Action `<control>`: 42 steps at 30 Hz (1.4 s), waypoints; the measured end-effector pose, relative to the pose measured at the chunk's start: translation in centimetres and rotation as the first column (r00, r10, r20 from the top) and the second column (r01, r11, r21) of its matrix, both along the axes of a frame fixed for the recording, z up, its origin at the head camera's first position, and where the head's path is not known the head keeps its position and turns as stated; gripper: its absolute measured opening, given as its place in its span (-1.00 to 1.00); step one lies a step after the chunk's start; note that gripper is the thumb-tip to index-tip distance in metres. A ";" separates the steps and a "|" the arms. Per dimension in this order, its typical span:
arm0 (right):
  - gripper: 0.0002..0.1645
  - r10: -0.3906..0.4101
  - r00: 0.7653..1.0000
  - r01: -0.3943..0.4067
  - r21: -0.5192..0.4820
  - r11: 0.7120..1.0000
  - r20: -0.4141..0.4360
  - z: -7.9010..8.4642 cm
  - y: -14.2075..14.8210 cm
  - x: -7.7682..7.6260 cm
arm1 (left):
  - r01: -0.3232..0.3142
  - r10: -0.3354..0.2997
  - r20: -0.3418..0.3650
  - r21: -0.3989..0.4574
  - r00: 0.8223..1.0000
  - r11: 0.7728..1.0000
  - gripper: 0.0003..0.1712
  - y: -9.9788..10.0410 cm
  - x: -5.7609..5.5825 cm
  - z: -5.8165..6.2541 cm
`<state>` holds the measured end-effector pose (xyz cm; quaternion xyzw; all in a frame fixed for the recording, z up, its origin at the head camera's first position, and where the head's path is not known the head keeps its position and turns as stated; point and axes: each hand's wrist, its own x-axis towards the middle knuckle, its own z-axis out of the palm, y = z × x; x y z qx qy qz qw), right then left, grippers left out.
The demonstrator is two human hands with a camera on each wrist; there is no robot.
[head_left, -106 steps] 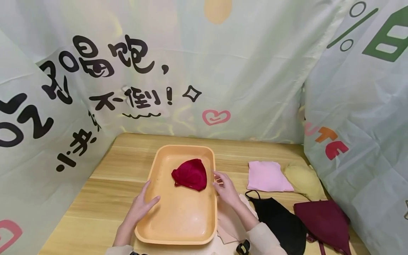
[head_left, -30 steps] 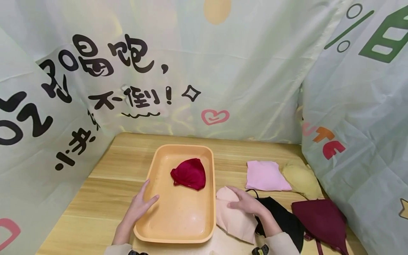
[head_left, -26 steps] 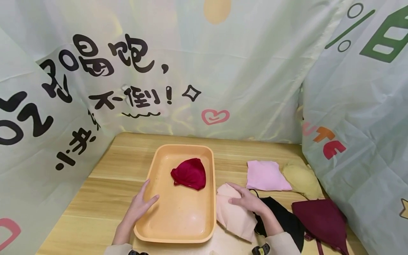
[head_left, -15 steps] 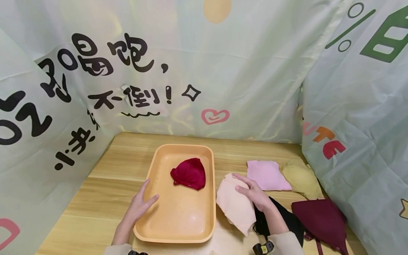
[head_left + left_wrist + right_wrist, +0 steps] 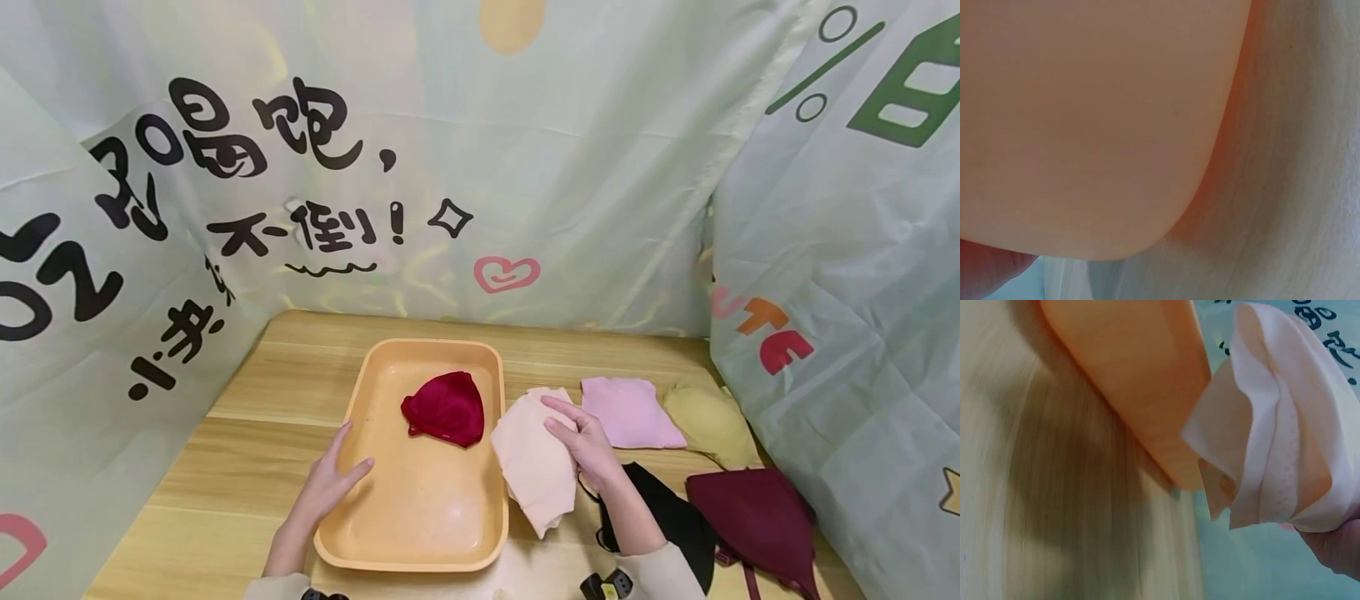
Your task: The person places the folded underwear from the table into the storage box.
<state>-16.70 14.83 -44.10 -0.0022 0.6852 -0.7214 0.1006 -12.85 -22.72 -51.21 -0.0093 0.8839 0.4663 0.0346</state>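
My left hand (image 5: pixel 335 479) holds the left side of the orange plastic tray (image 5: pixel 412 567), thumb over the rim and fingers along the outer wall. Inside the tray, toward its far right, lies a folded red bra (image 5: pixel 448 410). My right hand (image 5: pixel 585 442) grips a pale pink folded garment (image 5: pixel 534 454) between thumb and fingers at the tray's right rim, lifted off the table. In the right wrist view the garment (image 5: pixel 1285 425) hangs in loose folds beside the tray's outer wall (image 5: pixel 1129 369). The left wrist view shows mostly tray wall (image 5: pixel 1097 125) and part of a finger (image 5: pixel 988 269).
To the right on the wooden table (image 5: pixel 285 400) lie a pink folded cloth (image 5: pixel 630 412), a yellow padded garment (image 5: pixel 711 422), a black strappy garment (image 5: pixel 671 521) and a dark maroon bra (image 5: pixel 757 517). Printed curtains (image 5: pixel 600 167) hang behind and at both sides.
My right hand left the tray's right rim, picked up the pale pink garment from the table and raised it up and left to the rim. The left hand and tray stay almost still.
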 end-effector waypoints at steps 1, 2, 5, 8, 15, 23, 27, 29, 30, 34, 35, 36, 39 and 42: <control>-0.45 -0.016 1.000 0.016 -0.002 1.000 -0.001 0.1 -0.2 0.1 | 0.001 -0.001 -0.002 0.001 1.000 1.000 -0.09 0.0 0.0 0.0; -0.44 -0.034 0.999 0.034 -0.009 0.999 0.004 0.3 -0.5 0.1 | 0.001 -0.001 -0.005 -0.001 1.000 1.000 -0.09 0.0 0.0 -0.1; -0.44 -0.069 0.997 0.069 -0.045 0.997 0.023 0.5 -1.1 0.3 | 0.001 -0.001 -0.005 0.005 1.000 1.000 -0.08 -0.1 -0.1 -0.2; -0.44 -0.079 0.996 0.083 -0.092 0.992 0.040 0.8 -1.7 0.4 | 0.001 -0.001 -0.002 0.010 1.000 1.000 -0.08 -0.1 -0.1 -0.2; -0.43 -0.079 0.997 0.081 -0.160 0.984 0.023 1.3 -3.3 0.6 | 0.002 -0.002 0.004 0.002 1.000 1.000 -0.08 0.0 -0.1 0.0; -0.41 -0.044 0.999 0.041 -0.190 0.981 -0.011 1.1 -5.3 0.9 | -0.002 0.002 0.005 0.001 1.000 1.000 -0.09 0.0 -0.1 0.0; -0.40 -0.015 1.000 0.012 -0.188 0.982 -0.013 0.6 -6.5 1.3 | -0.004 0.004 0.007 0.006 1.000 1.000 -0.09 0.0 -0.1 0.0; -0.39 0.007 1.000 -0.009 -0.185 0.983 -0.012 0.2 -7.1 1.5 | -0.004 0.004 0.001 0.003 1.000 1.000 -0.09 0.0 -0.1 0.0; -0.39 0.022 1.000 -0.024 -0.180 0.983 -0.013 0.0 -7.3 1.7 | -0.004 0.004 -0.002 0.001 1.000 1.000 -0.09 0.0 -0.1 -0.1; -0.38 0.089 0.996 -0.092 -0.123 0.988 -0.024 -0.8 -8.3 2.2 | -0.008 0.008 -0.007 -0.004 1.000 1.000 -0.10 0.0 -0.1 0.0; -0.37 0.102 0.994 -0.104 -0.110 0.989 -0.024 -1.0 -8.5 2.3 | -0.009 0.009 -0.007 -0.005 1.000 1.000 -0.10 0.1 -0.1 0.0; -0.37 0.113 0.993 -0.115 -0.097 0.989 -0.026 -1.2 -8.7 2.4 | -0.009 0.009 -0.008 -0.007 1.000 1.000 -0.10 0.1 -0.1 0.0; -0.37 0.132 0.991 -0.134 -0.074 0.988 -0.035 -1.7 -9.1 2.7 | -0.015 0.015 -0.016 -0.018 1.000 1.000 -0.10 0.1 -0.1 0.0; -0.36 0.157 0.986 -0.160 -0.064 0.985 -0.049 -2.3 -9.6 3.0 | -0.018 0.017 -0.023 -0.031 1.000 0.999 -0.11 0.1 -0.1 0.0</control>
